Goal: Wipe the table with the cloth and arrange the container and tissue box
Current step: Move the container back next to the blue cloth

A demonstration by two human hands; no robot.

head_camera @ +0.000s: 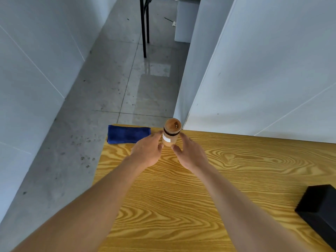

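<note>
Cupping the upright container (171, 135) with loosely spread fingers of both hands, near the worktop (200, 197) corner, you risked toppling it floorward.

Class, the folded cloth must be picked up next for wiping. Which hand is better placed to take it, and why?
Left. The left hand is right beside the blue cloth, which lies at the table's far-left corner. The right hand sits on the other side of the container.

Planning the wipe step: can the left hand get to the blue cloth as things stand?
Probably yes. The left hand sits at the container, beside the blue cloth; nothing lies between them on the table.
</note>
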